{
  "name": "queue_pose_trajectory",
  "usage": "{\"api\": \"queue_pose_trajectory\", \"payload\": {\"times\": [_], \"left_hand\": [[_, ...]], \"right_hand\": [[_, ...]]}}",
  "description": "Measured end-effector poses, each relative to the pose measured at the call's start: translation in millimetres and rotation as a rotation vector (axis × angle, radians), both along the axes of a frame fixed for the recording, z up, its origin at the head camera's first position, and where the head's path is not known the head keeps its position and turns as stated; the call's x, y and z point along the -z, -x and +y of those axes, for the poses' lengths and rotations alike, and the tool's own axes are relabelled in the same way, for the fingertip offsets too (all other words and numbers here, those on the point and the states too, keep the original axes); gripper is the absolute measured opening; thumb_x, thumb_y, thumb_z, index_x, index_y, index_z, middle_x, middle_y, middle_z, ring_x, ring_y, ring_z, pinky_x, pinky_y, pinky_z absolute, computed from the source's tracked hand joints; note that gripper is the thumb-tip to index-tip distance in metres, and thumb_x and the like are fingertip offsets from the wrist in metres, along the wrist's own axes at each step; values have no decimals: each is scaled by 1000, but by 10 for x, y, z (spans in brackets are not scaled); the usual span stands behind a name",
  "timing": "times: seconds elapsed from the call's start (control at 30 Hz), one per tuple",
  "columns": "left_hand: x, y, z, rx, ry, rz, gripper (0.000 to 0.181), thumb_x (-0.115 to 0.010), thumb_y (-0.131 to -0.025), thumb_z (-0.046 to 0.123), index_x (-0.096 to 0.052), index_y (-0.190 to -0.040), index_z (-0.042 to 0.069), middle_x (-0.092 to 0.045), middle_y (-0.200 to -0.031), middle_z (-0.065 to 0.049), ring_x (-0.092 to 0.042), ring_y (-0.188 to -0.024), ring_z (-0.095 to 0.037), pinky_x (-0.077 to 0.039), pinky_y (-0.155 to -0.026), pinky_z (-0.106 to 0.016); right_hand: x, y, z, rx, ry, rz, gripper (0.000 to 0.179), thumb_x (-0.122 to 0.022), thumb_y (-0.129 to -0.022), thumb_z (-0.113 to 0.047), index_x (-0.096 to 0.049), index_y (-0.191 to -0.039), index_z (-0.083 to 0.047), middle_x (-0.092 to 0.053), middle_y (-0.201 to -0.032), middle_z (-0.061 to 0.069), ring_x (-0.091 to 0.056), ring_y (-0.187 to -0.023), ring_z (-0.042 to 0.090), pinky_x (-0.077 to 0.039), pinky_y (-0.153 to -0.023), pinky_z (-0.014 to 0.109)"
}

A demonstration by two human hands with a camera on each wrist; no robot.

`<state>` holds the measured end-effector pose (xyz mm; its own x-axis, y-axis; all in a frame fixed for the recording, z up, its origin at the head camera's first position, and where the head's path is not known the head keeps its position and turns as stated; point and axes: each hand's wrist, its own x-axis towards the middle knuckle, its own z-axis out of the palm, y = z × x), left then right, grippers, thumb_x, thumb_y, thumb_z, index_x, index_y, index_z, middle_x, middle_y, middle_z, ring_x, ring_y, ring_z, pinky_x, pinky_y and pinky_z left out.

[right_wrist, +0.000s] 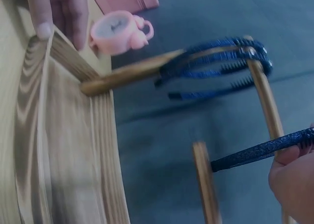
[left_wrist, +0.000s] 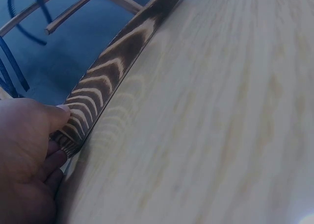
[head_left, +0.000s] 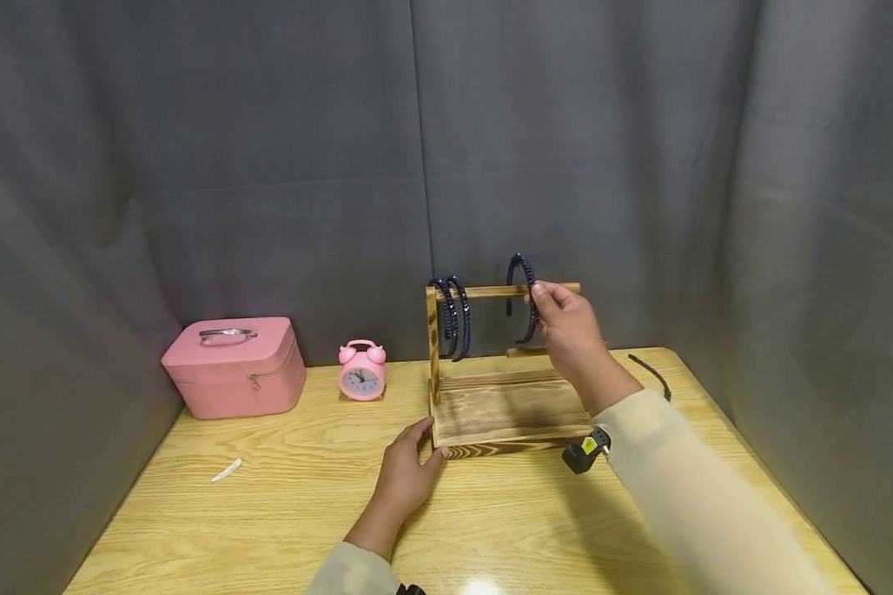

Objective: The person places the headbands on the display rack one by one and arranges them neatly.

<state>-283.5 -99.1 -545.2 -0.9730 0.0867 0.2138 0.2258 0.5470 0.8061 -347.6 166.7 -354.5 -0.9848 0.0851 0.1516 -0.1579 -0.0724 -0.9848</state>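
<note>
My right hand (head_left: 569, 330) pinches a dark blue, glittery headband (right_wrist: 255, 153) by one side between thumb and fingers. This headband arches over the upper bar (head_left: 484, 292) of a wooden stand. Two similar headbands (right_wrist: 211, 55) hang side by side at that bar's left end, next to the upright post (head_left: 433, 347). At the front left corner of the stand's tray base (head_left: 506, 413), my left hand (head_left: 408, 467) grips the edge. In the left wrist view, the thumb lies on the striped front board (left_wrist: 98, 82) and the fingers bend round the corner.
A lower, shorter bar (right_wrist: 203, 180) juts out under the upper one. On the table's right lies another dark headband (head_left: 655, 376), partly hidden by my arm. A pink alarm clock (head_left: 361, 380), a pink case (head_left: 238, 372) and a small white strip (head_left: 226, 470) are on the left.
</note>
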Motion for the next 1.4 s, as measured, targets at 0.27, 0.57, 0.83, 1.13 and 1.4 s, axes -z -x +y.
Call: {"api": "queue_pose_trajectory", "payload": {"times": [0.27, 0.57, 0.83, 1.13, 1.4], "left_hand": [[39, -22, 42, 14, -15, -17, 60, -75, -106, 20, -54, -159, 3, -60, -156, -20, -55, -149, -41, -46, -124, -59], [-7, -6, 77, 18, -2, -5, 59, -75, -106, 21, -55, -159, 5, -61, -156, -18, -55, -149, -40, -47, -124, -57], [-13, 5, 61, 21, -3, -4, 59, -75, -106, 21, -55, -159, 4, -61, -155, -18, -56, -148, -39, -48, -123, -57], [-11, 5, 23, 4, -2, 10, 59, -75, -105, 21, -56, -158, 5, -62, -155, -18, -56, -148, -39, -47, -124, -56], [-9, 7, -8, -3, 4, 8, 59, -76, -105, 20, -56, -158, 3, -63, -154, -17, -57, -148, -39, -46, -124, -56]], "right_hand": [[80, 63, -258, -99, -69, -70, 43, -58, -115, -21, -56, -153, -1, -61, -134, 4, -54, -119, 15, -47, -97, 30], [91, 22, -236, -118, -229, -41, 48, -63, -113, -20, -56, -156, -2, -63, -140, 13, -58, -130, 26, -52, -109, 38], [123, -20, -261, -107, -418, 7, 39, -60, -114, -23, -64, -151, -8, -68, -132, 13, -61, -111, 30, -53, -85, 35], [142, -18, -263, -156, -369, 19, 38, -50, -118, -21, -58, -152, -7, -59, -140, 15, -54, -120, 28, -52, -99, 44], [173, -16, -219, -149, -203, -52, 41, -44, -119, -19, -54, -154, 0, -56, -143, 17, -53, -126, 25, -50, -100, 39]]}}
